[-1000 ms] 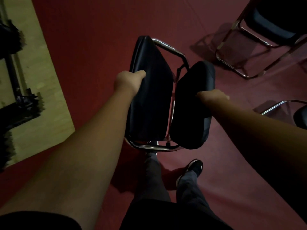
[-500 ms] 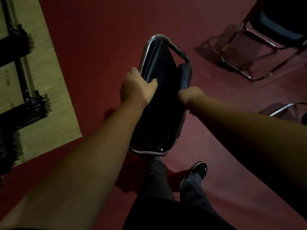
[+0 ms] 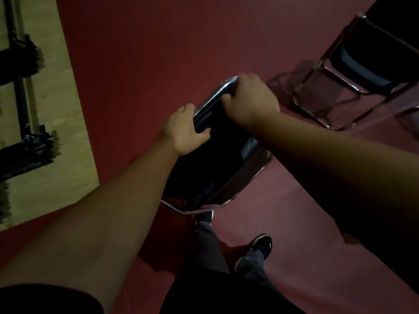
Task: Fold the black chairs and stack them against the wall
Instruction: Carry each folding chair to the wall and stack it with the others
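Grip is two-handed, both closed on one folded chair point(image 3: 215, 159). Right hand point(image 3: 250, 103) curls over the chrome top tube point(image 3: 215, 96) at the chair's far end, fingers wrapped round the bar. Left hand point(image 3: 183, 130) clamps the chair's left edge just below that tube, thumb across the black pad. The hands are close together but not touching, with the right one farther out from the body.

Chair's long axis runs from the top tube down and back toward the person, ending at the lower rail point(image 3: 181, 209) right above the shoes. It is tilted, top leaning away. Can't tell if the lower rail touches the red floor point(image 3: 147, 53) or hangs just off it. Seat and back look pressed flat together, so the fold reads as done. Likely next step is carry and stack.

Left of the folded chair, well apart, is a beige strip point(image 3: 56, 123) with dark frames point(image 3: 25, 152) on it. These may be stacked chairs, but it's too dim to say. If that is the stacking spot, the chair goes leftward and the left hand is the nearer one.

Right of the folded chair and beyond it stands one open chair point(image 3: 367, 64), not yet folded.

Count: two hands, one folded chair, one open chair, two shoes, with the clearer shoe point(image 3: 264, 242) below the chair to the right.
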The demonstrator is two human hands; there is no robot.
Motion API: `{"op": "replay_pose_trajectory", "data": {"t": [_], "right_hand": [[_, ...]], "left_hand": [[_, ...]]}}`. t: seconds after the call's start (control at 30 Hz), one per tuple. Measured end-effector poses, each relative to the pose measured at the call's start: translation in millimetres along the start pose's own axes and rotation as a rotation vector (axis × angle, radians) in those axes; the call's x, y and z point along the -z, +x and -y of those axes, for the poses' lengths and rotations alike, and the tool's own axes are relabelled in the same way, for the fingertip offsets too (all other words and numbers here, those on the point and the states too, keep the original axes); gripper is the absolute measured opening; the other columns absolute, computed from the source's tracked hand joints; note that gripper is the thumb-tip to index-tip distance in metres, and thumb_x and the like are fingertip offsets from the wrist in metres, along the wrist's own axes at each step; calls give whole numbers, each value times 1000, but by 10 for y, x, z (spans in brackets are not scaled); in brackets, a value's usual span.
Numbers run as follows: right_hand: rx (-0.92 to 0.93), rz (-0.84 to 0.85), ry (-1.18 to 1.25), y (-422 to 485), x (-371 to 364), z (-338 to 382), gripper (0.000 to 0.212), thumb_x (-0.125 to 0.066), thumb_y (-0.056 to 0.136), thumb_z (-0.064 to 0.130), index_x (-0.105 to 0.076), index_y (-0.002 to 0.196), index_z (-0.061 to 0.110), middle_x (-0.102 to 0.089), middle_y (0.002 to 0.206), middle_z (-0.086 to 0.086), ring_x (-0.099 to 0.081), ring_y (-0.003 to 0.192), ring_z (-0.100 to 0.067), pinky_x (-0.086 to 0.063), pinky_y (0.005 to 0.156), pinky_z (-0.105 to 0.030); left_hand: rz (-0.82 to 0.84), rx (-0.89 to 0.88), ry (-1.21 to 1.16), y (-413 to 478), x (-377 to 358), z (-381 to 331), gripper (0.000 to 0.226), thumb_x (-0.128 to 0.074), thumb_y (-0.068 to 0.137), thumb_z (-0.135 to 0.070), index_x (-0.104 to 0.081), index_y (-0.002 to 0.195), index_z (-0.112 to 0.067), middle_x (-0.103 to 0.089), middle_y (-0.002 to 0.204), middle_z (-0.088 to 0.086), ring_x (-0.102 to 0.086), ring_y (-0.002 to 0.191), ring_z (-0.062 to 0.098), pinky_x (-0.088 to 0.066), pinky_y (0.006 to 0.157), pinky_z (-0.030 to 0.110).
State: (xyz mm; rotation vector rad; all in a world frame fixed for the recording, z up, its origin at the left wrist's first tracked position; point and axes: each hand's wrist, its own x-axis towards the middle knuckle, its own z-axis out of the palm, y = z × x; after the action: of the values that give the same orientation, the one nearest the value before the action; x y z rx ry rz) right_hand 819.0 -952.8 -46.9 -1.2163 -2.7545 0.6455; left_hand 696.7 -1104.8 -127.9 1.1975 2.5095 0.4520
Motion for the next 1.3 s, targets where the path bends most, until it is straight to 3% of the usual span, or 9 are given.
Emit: {"op": "replay_pose_trajectory", "data": {"t": [0.1, 0.23, 0.4, 0.5, 0.63, 0.73, 0.9, 1.07, 1.3], "right_hand": [[330, 79, -282, 171, 68, 86, 76, -57, 81, 51, -45, 147, 14, -46, 145, -13, -44, 135, -39, -38, 109, -47], [378, 395, -473, 274, 11, -32, 109, -65, 84, 57, -7, 168, 18, -12, 174, -8, -5, 161, -30, -10, 128, -48], [358, 311, -692, 380, -91, 102, 101, -65, 77, 77, -33, 161, 31, -38, 151, -9, -35, 139, -35, -33, 114, -48], [293, 363, -790, 462, -50, 232, 99, -76, 67, 80, -50, 148, 29, -44, 144, -8, -39, 134, -32, -39, 107, -45], [121, 532, -694, 403, -51, 202, 110, -85, 63, 72, -45, 150, 17, -47, 147, -9, -43, 138, -30, -38, 113, -45], [30, 493, -600, 271, -29, 117, 102, -83, 62, 75, -52, 140, 17, -59, 137, -10, -58, 126, -31, -44, 106, -43], [-110, 396, -503, 2, 29, -28, 95, -81, 62, 77, -59, 132, 18, -66, 130, -8, -64, 120, -31, -46, 99, -41], [-275, 295, -417, -280, 31, -90, 83, -80, 69, 66, -59, 133, 18, -65, 131, -8, -62, 119, -32, -43, 97, -42], [-415, 233, -341, -706, 59, -193, 82, -77, 73, 64, -56, 137, 17, -63, 133, -8, -59, 123, -33, -42, 101, -44]], "left_hand": [[16, -63, 31, 63, 21, 12, 53, -67, 81, -63, -52, 113, -24, -60, 110, -4, -62, 95, 25, -47, 71, 36], [12, -93, 38, 161, 51, 6, 48, -65, 81, -65, -51, 110, -29, -57, 105, -10, -61, 87, 19, -46, 67, 34], [28, -173, 25, 270, 47, 7, 44, -66, 79, -59, -54, 109, -29, -61, 105, -9, -64, 88, 22, -53, 70, 38], [86, -255, 15, 344, 51, -11, 47, -70, 78, -57, -53, 112, -29, -63, 107, -8, -64, 89, 22, -53, 70, 39], [203, -337, -21, 421, 90, -46, 43, -70, 76, -55, -49, 109, -39, -61, 101, -14, -63, 85, 16, -48, 66, 36], [310, -280, -51, 481, 94, -33, 40, -70, 76, -60, -51, 106, -41, -62, 94, -14, -62, 81, 13, -43, 61, 34], [495, -215, -22, 691, 128, -4, 77, -76, 57, -87, -54, 116, -43, -64, 105, -18, -64, 91, 9, -55, 79, 39], [441, -355, 231, 832, 110, 65, 87, -82, 59, -81, -52, 126, -34, -61, 123, -7, -57, 109, 21, -46, 88, 40], [459, -431, 313, 728, -6, -230, 81, -85, 62, -76, -50, 119, -31, -58, 120, -3, -49, 106, 22, -47, 91, 43]]}}
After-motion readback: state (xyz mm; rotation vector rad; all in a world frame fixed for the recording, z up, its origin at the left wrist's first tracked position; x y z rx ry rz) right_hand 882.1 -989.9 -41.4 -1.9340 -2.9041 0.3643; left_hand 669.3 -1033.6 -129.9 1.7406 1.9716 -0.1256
